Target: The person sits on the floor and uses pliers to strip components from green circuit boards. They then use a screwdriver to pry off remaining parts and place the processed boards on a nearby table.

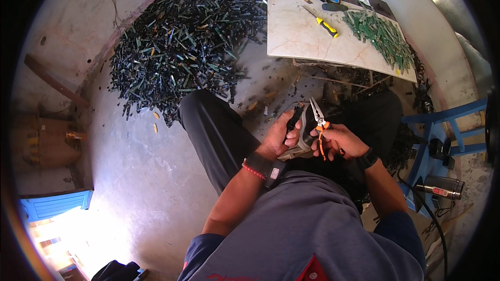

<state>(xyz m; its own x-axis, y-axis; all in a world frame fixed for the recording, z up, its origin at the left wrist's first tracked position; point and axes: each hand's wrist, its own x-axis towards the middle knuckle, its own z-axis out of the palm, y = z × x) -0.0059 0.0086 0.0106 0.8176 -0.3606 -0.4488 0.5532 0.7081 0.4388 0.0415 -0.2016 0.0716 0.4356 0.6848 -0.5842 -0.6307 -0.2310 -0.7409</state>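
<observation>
My left hand [283, 134] is closed around a narrow black strip-like piece [295, 117] that points up and away from me; its exact kind is hard to make out. Beside it, my right hand [338, 141] grips a pair of long-nose pliers [318, 116] by the orange and black handles. The metal jaws point up toward the far side, a little apart from the black piece. Both hands are above my lap, between my knees. A grey shoe shows behind them.
A big heap of dark strips [177, 47] covers the floor at far left. On a pale board [297, 36] lie a yellow-black screwdriver [327, 27], green strips [380, 36] and a blue tape roll [334, 0]. At right stand a blue chair [430, 125] and a metal flask [442, 187].
</observation>
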